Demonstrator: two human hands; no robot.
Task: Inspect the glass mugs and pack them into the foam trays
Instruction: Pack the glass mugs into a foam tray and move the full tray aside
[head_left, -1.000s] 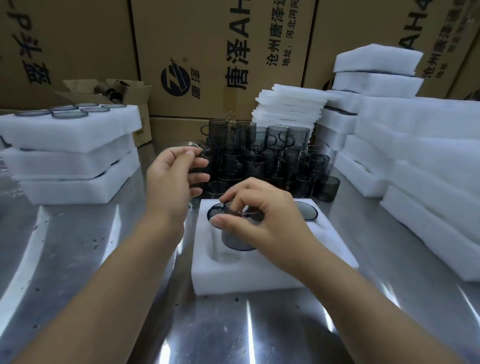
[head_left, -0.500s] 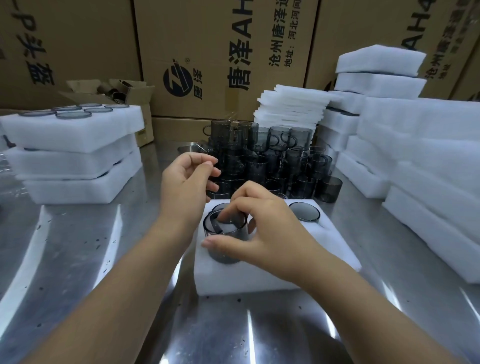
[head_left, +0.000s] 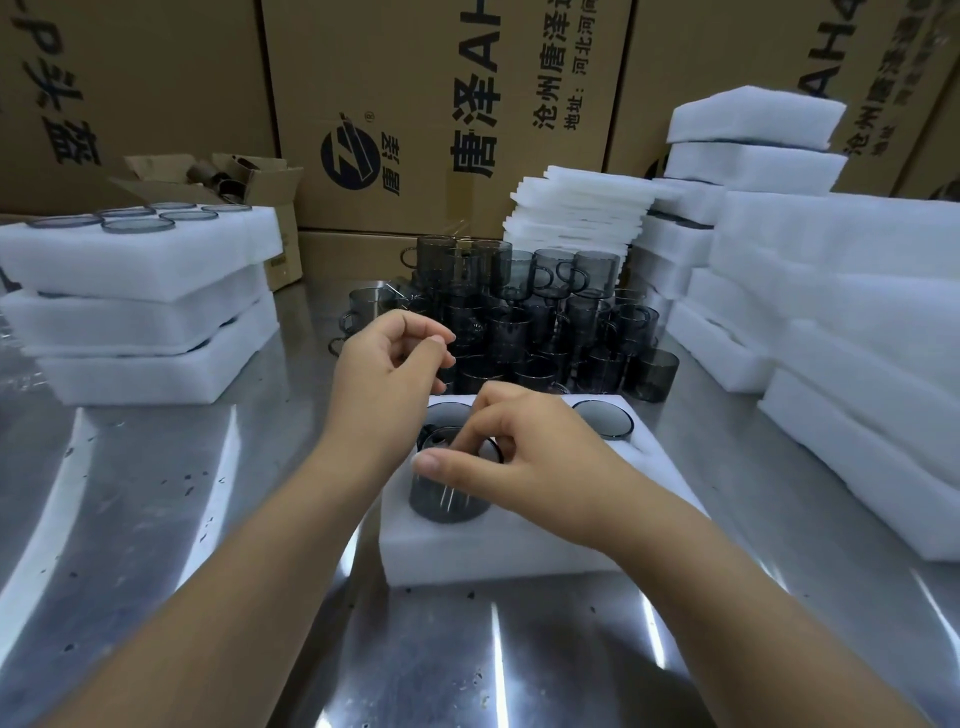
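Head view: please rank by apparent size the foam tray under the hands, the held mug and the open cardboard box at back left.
1. foam tray
2. open cardboard box, partly hidden and farther away, so real size is unsure
3. mug in the right hand

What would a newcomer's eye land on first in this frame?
At centre, the right hand pinches the rim of a smoky glass mug at the near-left pocket of the white foam tray. Just behind it, a dense pile of matching mugs stands stacked on the steel table, and the left hand hovers in front of it holding nothing. Tall stacks of white foam fill the right side.
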